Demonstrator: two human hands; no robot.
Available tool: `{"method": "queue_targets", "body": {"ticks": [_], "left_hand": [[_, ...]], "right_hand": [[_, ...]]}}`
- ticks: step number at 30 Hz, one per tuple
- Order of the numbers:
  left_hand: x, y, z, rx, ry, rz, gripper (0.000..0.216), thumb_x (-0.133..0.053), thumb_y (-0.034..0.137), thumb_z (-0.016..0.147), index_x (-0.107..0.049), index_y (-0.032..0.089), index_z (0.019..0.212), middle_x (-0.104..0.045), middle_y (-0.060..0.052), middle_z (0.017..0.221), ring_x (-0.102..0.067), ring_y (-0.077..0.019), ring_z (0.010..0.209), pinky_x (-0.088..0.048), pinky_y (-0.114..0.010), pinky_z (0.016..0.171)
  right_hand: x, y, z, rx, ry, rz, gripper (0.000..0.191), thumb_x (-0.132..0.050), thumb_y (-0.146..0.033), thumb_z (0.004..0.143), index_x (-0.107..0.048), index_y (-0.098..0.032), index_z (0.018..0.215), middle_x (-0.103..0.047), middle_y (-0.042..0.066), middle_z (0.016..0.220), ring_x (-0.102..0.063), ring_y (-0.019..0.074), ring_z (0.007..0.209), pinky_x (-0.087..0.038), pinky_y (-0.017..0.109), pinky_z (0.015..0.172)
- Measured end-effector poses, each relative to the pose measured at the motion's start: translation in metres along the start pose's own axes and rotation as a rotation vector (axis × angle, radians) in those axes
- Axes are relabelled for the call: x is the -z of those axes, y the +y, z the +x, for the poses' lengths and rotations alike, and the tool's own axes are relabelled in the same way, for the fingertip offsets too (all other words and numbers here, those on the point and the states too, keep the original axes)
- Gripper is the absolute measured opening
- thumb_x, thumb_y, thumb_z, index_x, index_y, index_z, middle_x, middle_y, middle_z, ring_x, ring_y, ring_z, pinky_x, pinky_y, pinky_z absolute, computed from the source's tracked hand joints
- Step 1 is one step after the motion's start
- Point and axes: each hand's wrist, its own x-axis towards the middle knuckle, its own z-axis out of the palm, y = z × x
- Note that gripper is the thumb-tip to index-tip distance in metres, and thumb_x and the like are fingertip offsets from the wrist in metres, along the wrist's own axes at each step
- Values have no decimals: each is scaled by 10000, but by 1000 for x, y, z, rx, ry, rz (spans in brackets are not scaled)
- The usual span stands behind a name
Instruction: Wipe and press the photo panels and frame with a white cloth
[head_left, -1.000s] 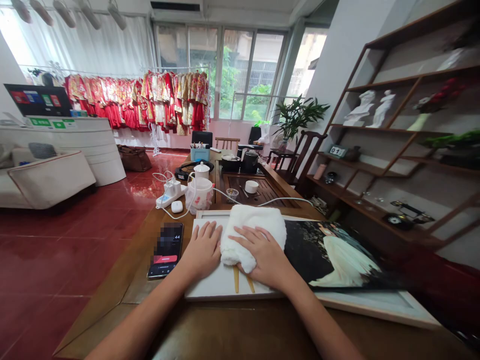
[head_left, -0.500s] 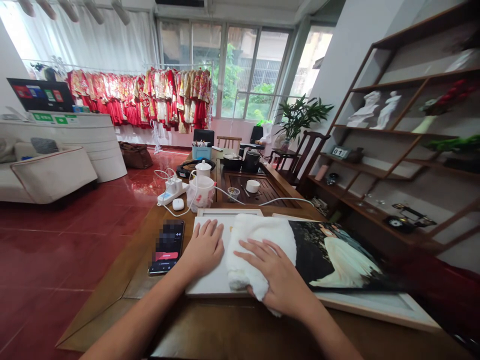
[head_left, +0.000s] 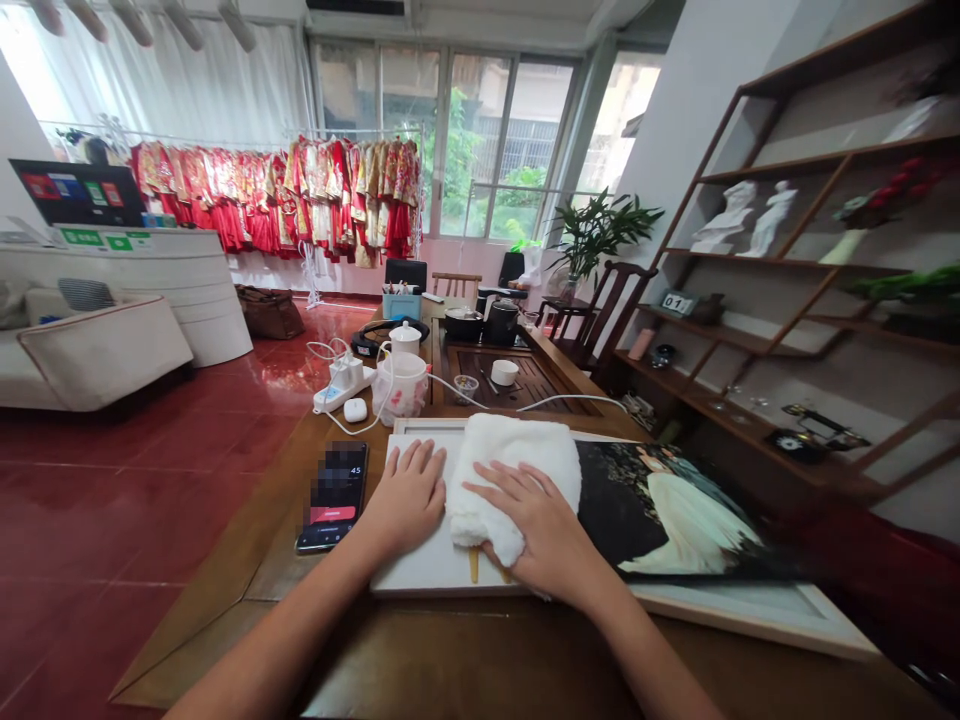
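My left hand (head_left: 409, 497) lies flat on the left part of a white panel (head_left: 416, 572), its fingers stretched forward and nothing in it. A folded, fluffy white towel (head_left: 525, 445) covers much of the panel's middle and right. Across the towel lies my right hand (head_left: 544, 530), fingers on top and thumb at its near edge, gripping it against the panel. Golden strokes (head_left: 474, 566) show on the panel just below the towel; whatever else is under it is hidden. Touching or overlapping the panel on the right is a framed picture (head_left: 690, 520) of a pale gown on black.
A phone (head_left: 334, 495) lies left of the panel on the wooden table (head_left: 225, 640). Beyond stand a pink-patterned container (head_left: 401, 388), a power strip (head_left: 341, 385) with cables, and a tea tray (head_left: 544, 385) with a small white cup (head_left: 504, 373). Shelves (head_left: 787, 265) rise at right.
My right hand and the towel have slid a little away from me and to the left, uncovering golden strokes near the panel's front edge. My left hand has stayed put.
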Motion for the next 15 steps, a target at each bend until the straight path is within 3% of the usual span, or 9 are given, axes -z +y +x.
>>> {"method": "queue_targets", "body": {"ticks": [8,15], "left_hand": [[-3,-1,0,5,20,-8,477,-279,314,959,-389,184,1405,-355,-89,1492,-264,-249,1393,-187,-487,1146],[0,-1,0,2,-13,-14,484,-272,320,964,-374,186,1418,-342,-91,1501,-256,-243,1397,-181,-480,1145]], "right_hand": [[2,-12,-31,27,-44,0,683,-552,-317,746,-381,-356,1406,-321,-33,1512,-305,211,1370,-152,448,1124],[1,-3,6,-31,-35,-11,641,-548,-332,762,-427,-314,1391,-396,21,1476,-348,247,1341,-180,470,1104]]}}
